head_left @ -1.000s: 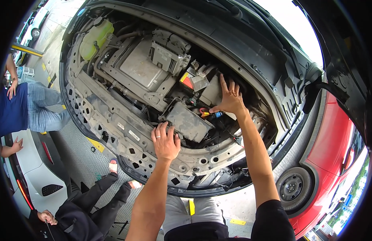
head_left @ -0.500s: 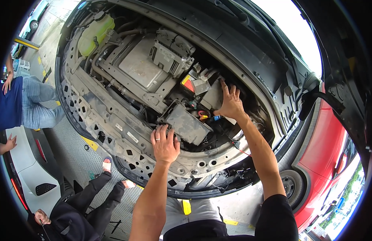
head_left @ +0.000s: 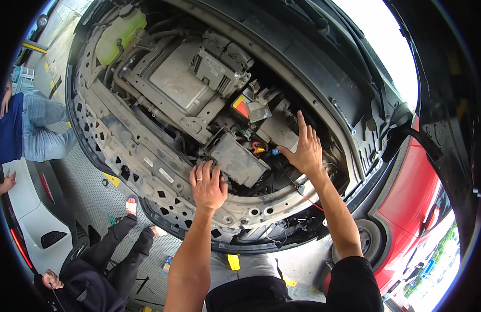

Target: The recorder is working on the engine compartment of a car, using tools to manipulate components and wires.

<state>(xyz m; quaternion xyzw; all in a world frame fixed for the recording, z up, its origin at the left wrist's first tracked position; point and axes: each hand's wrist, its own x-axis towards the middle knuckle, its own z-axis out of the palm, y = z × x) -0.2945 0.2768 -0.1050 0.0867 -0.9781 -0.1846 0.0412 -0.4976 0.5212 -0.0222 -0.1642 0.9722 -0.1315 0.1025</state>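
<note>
My left hand (head_left: 208, 188), with a ring on one finger, lies with its fingers stretched over the car's front crossmember (head_left: 162, 169). Its fingertips are at the near left corner of a dusty black box (head_left: 239, 161). My right hand (head_left: 307, 153) holds nothing; its fingers point away from me and the thumb sticks out to the left. It is over the right side of the engine bay, beside a dusty grey cover (head_left: 279, 132). Near the thumb tip sits a small blue connector (head_left: 275, 152), with a red and yellow piece (head_left: 258, 147) to its left. Whether the thumb touches the connector, I cannot tell.
A battery (head_left: 242, 107) with a red and yellow label stands behind the black box. A finned metal unit (head_left: 214, 70) and a yellow-green reservoir (head_left: 121, 34) are farther left. The raised hood (head_left: 443, 119) hangs at right. Other people stand at left; a red car (head_left: 407, 197) is at right.
My right hand has lifted off the grey cover and drawn slightly back to the right, its fingers straightening. My left hand stays at the black box's corner. The whole view has shifted a little.
</note>
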